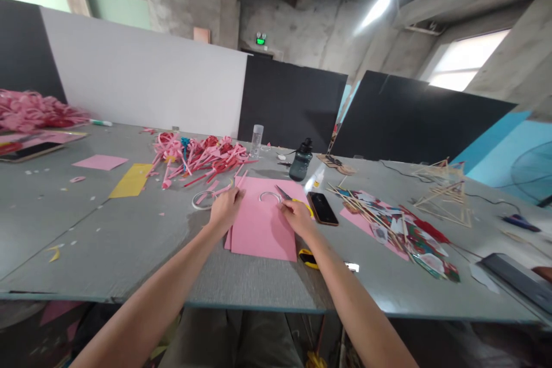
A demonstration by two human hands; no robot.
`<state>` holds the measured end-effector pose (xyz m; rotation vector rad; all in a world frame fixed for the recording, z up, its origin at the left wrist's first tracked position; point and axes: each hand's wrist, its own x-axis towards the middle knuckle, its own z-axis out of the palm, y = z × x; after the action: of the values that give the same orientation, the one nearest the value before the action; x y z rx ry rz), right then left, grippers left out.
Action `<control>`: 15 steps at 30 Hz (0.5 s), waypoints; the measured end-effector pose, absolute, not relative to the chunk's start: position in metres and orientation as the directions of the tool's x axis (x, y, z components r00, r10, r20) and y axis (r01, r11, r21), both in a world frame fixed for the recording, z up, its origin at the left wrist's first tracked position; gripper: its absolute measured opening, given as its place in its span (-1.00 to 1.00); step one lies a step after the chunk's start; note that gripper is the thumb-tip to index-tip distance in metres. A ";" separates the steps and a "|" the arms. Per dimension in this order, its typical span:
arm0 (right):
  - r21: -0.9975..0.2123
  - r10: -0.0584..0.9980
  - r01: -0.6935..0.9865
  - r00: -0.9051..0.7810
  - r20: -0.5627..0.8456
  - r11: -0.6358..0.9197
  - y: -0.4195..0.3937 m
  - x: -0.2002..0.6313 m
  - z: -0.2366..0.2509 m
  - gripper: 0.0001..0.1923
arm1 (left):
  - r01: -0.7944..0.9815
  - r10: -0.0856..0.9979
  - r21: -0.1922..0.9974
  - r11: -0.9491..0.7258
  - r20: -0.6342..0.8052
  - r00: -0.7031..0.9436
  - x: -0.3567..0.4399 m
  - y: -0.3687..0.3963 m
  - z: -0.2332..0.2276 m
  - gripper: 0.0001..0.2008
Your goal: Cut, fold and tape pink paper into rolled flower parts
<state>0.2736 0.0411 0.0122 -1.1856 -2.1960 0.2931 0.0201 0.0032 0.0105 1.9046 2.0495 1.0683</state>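
Note:
Several sheets of pink paper [264,236] lie stacked in front of me. My left hand [225,208] rests at their left edge, fingers closed, with a thin pink paper strip [242,177] sticking up past the fingertips. Over the sheets, my right hand [296,216] pinches the right edge of a narrow white ring, seemingly a tape roll [269,194]. Scissors with yellow handles [309,207] lie partly behind the right hand. Under my right forearm is a yellow-and-black utility knife [309,259], partly hidden. Left of my left hand lies another white ring [202,201].
Pink and red paper strips [202,155] are heaped behind, left of a dark bottle [301,160]. Yellow paper [131,180] lies left. To the right are a phone [323,208], thin wooden sticks [366,214] over colourful scraps, and a stick frame [448,198].

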 end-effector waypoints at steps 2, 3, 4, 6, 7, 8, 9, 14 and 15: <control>-0.463 0.813 0.675 -0.407 0.416 0.575 0.042 0.274 0.012 -0.62 | 0.801 0.916 0.594 -0.067 0.355 -0.187 0.020 0.004 0.010 -0.65; -0.464 0.813 0.673 -0.408 0.416 0.575 0.042 0.274 0.012 -0.62 | 0.793 0.915 0.605 -0.072 0.356 -0.188 0.019 0.004 0.010 -0.66; -0.466 0.813 0.672 -0.407 0.416 0.575 0.042 0.274 0.012 -0.62 | 0.783 0.915 0.617 -0.078 0.357 -0.190 0.019 0.004 0.010 -0.67; -0.473 0.815 0.669 -0.403 0.416 0.573 0.042 0.274 0.012 -0.62 | 0.756 0.912 0.649 -0.090 0.358 -0.199 0.018 0.004 0.009 -0.66; -0.479 0.816 0.667 -0.400 0.417 0.571 0.042 0.273 0.012 -0.62 | 0.738 0.911 0.668 -0.098 0.359 -0.204 0.017 0.005 0.008 -0.64; -0.486 0.818 0.663 -0.394 0.419 0.569 0.042 0.273 0.012 -0.62 | 0.716 0.909 0.690 -0.107 0.359 -0.210 0.016 0.005 0.007 -0.62; -0.495 0.820 0.660 -0.386 0.423 0.566 0.042 0.273 0.012 -0.64 | 0.690 0.909 0.714 -0.119 0.358 -0.213 0.016 0.006 0.006 -0.59; -0.534 0.834 0.660 -0.288 0.472 0.529 0.044 0.275 0.013 -0.61 | 0.486 0.937 0.849 -0.208 0.315 -0.151 0.017 0.014 -0.003 -0.45; -0.539 0.833 0.660 -0.264 0.487 0.524 0.044 0.276 0.014 -0.58 | 0.435 0.947 0.873 -0.218 0.297 -0.122 0.018 0.016 -0.004 -0.44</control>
<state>0.2764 0.0442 0.0137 -1.2122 -2.0101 0.2926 0.0184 0.0158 -0.0042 1.6469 1.5367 1.3217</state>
